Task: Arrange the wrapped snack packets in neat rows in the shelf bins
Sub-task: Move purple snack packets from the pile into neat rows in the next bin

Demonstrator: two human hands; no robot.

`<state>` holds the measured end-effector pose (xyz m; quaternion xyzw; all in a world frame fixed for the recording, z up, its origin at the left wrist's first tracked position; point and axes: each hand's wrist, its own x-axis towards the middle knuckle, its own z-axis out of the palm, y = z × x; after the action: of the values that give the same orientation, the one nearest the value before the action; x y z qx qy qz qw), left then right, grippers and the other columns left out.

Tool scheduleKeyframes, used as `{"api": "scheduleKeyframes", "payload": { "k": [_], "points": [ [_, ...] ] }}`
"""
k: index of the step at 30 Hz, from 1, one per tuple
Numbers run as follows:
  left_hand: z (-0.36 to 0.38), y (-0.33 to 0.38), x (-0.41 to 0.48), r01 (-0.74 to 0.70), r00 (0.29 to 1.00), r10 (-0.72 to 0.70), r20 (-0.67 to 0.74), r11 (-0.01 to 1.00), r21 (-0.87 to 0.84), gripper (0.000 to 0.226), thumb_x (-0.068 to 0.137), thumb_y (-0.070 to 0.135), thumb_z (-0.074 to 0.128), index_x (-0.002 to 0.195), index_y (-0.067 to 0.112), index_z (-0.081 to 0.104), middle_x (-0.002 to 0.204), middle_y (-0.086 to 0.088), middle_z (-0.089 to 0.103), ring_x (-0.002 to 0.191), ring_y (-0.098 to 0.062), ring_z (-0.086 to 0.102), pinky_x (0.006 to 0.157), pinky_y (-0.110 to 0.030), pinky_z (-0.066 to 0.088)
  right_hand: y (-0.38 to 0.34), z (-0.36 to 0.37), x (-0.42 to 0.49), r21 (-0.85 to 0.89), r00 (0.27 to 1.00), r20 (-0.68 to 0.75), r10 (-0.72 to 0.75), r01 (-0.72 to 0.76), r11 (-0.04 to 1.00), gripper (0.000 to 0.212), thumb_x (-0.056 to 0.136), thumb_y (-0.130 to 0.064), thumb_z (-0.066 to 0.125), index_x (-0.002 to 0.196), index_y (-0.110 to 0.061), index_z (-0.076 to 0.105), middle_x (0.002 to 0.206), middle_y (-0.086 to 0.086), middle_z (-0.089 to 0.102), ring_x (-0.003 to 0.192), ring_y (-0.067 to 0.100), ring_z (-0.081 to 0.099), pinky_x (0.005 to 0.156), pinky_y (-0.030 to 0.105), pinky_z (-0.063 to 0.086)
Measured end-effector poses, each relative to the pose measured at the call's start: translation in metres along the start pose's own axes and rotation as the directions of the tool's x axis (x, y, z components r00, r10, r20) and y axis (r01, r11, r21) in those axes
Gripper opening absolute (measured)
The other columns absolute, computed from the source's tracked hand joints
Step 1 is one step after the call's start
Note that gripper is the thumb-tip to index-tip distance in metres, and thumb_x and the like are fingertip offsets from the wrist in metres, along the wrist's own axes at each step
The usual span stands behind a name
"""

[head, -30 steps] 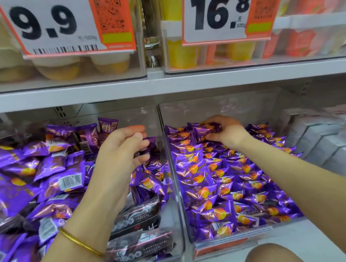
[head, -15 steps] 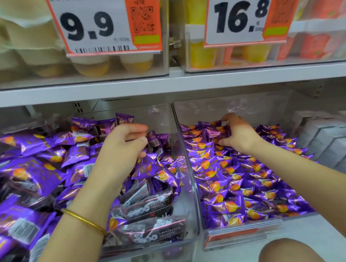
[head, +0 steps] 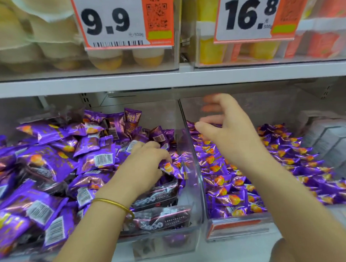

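Note:
Two clear shelf bins stand side by side, split by a clear wall point(head: 192, 150). The left bin point(head: 174, 238) holds a loose heap of large purple packets point(head: 46, 158), some small ones and dark packets point(head: 161, 218) at the front. In the right bin point(head: 234, 226) small purple packets point(head: 229, 200) lie in rough rows. My left hand point(head: 148, 166) reaches down into the left bin, its fingers curled round a small purple packet point(head: 171, 169) beside the wall. Above the back of the right bin hovers my right hand point(head: 231, 133), blurred, fingers spread, holding nothing.
White boxes point(head: 334, 141) are stacked right of the right bin. A grey shelf edge point(head: 165, 79) runs just above the bins, carrying pudding cups point(head: 107, 60) and price cards 9.9 point(head: 108, 21) and 16.8 point(head: 248, 15). My knee point(head: 285, 251) shows at the bottom right.
My left hand dropped from mid-air into the left bin and took hold of a small packet. My right hand lifted off the packets in the right bin and opened.

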<state>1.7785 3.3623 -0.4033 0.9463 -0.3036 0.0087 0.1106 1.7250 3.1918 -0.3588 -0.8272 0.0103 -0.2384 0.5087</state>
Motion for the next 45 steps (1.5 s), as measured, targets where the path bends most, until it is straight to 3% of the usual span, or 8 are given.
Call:
{"api": "scheduleKeyframes", "payload": {
  "k": [7, 10, 14, 24, 29, 34, 39, 45],
  "points": [
    [-0.028, 0.003, -0.019, 0.009, 0.911, -0.177, -0.372, 0.912, -0.411, 0.033, 0.08, -0.001, 0.056, 0.094, 0.025, 0.07, 0.091, 0.021, 0.062, 0.079, 0.008, 0.054, 0.069, 0.0, 0.033, -0.003, 0.015, -0.023, 0.058, 0.996, -0.064, -0.065, 0.068, 0.996, 0.011, 0.084, -0.021, 0.061, 0.092, -0.029, 0.065, 0.096, -0.009, 0.064, 0.082, 0.004, 0.057, 0.074, 0.012, 0.043],
    [-0.034, 0.014, -0.024, -0.047, 0.888, -0.185, -0.421, 0.874, -0.483, 0.036, 0.08, 0.0, 0.056, 0.096, 0.028, 0.071, 0.093, 0.026, 0.06, 0.083, 0.015, 0.052, 0.072, 0.002, 0.033, -0.008, 0.021, -0.027, -0.16, 0.991, 0.064, -0.115, 0.124, 0.979, 0.038, 0.074, -0.06, 0.052, 0.1, -0.036, 0.066, 0.092, -0.019, 0.063, 0.098, 0.006, 0.047, 0.085, 0.018, 0.039],
    [-0.034, 0.023, -0.028, -0.077, 0.905, -0.189, -0.381, 0.808, -0.584, 0.044, 0.082, -0.002, 0.055, 0.104, 0.035, 0.065, 0.096, 0.024, 0.061, 0.085, 0.017, 0.054, 0.076, -0.002, 0.04, -0.01, 0.029, -0.03, -0.153, 0.978, 0.12, -0.168, 0.185, 0.971, 0.027, 0.076, -0.044, 0.067, 0.101, -0.038, 0.063, 0.09, -0.018, 0.065, 0.098, 0.003, 0.046, 0.085, 0.025, 0.042],
    [-0.037, 0.022, -0.025, -0.013, 0.926, -0.376, -0.031, 0.048, -0.999, 0.013, 0.093, 0.002, 0.049, 0.103, 0.002, 0.057, 0.098, -0.02, 0.062, 0.072, -0.017, 0.067, 0.06, -0.028, 0.058, -0.007, 0.015, -0.022, 0.468, 0.994, -0.075, 0.077, -0.033, 0.883, 0.032, 0.076, -0.001, 0.071, 0.092, -0.029, 0.067, 0.088, -0.009, 0.067, 0.063, 0.008, 0.056, 0.064, 0.025, 0.048],
    [-0.035, 0.022, -0.023, -0.035, 0.923, -0.379, -0.066, 0.089, -0.995, 0.011, 0.09, 0.001, 0.053, 0.097, 0.009, 0.057, 0.099, -0.017, 0.057, 0.075, -0.016, 0.062, 0.057, -0.025, 0.056, -0.007, 0.016, -0.023, 0.682, 0.988, 0.061, 0.139, -0.143, 0.718, 0.006, 0.084, -0.015, 0.064, 0.088, -0.017, 0.068, 0.084, -0.005, 0.069, 0.072, 0.014, 0.059, 0.059, 0.023, 0.048],
    [-0.032, 0.022, -0.021, -0.101, 0.924, -0.337, -0.179, 0.235, -0.967, 0.007, 0.088, 0.009, 0.058, 0.09, 0.011, 0.064, 0.099, -0.015, 0.066, 0.084, -0.011, 0.063, 0.074, -0.027, 0.054, -0.002, 0.016, -0.021, 0.65, 0.981, 0.03, 0.191, -0.164, 0.742, 0.029, 0.083, -0.001, 0.065, 0.106, -0.016, 0.058, 0.091, 0.003, 0.065, 0.075, 0.015, 0.063, 0.061, 0.024, 0.048],
    [-0.029, 0.02, -0.021, -0.212, 0.935, -0.155, -0.318, 0.473, -0.855, 0.06, 0.08, -0.007, 0.063, 0.122, 0.03, 0.043, 0.119, -0.003, 0.059, 0.105, -0.002, 0.06, 0.087, -0.022, 0.05, -0.005, 0.013, -0.02, 0.771, 0.967, 0.174, 0.188, -0.253, 0.584, 0.021, 0.068, -0.011, 0.067, 0.088, -0.005, 0.064, 0.077, 0.003, 0.069, 0.068, 0.011, 0.064, 0.057, 0.02, 0.049],
    [-0.032, 0.024, -0.026, -0.403, 0.893, 0.097, -0.439, 0.604, -0.687, 0.093, 0.075, 0.002, 0.06, 0.136, 0.059, 0.019, 0.146, 0.019, 0.025, 0.129, -0.002, 0.043, 0.1, -0.035, 0.044, -0.003, 0.006, -0.022, 0.516, 0.948, 0.286, 0.137, -0.273, 0.812, 0.02, 0.066, -0.026, 0.075, 0.084, -0.02, 0.069, 0.082, -0.002, 0.07, 0.074, 0.011, 0.057, 0.061, 0.026, 0.037]
  ]
}}
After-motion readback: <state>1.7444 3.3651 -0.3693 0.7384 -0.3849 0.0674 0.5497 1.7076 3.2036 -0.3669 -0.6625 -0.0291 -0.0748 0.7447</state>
